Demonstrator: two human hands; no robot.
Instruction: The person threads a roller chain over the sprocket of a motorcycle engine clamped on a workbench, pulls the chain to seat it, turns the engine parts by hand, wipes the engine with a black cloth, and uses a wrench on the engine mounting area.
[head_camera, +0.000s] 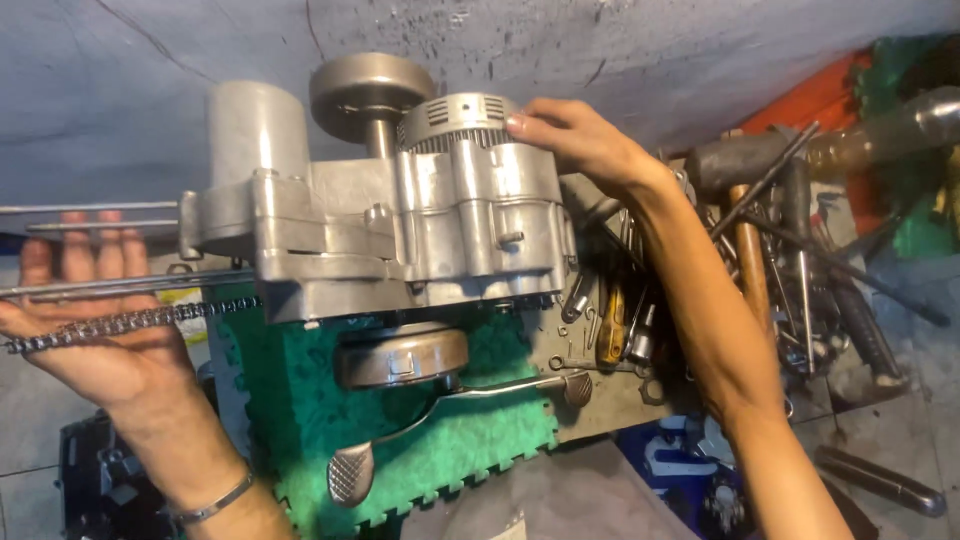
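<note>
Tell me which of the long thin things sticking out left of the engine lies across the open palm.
The chain: dark and linked, draped across the left hand, unlike the smooth metal rods above.

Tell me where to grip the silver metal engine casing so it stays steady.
Grip the silver metal engine casing by its ribbed round end, where the right hand rests, coming from the right. The left hand supports the chain and long studs; the cylinder side looks awkward.

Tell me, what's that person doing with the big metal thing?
A person is holding up a grey metal engine block with both hands. The right hand grips its top corner near a round finned part. The left hand is open, palm up, under a chain and long metal rods sticking out of the engine. Below lies a green foam mat; beside it, a heap of tools.
</note>
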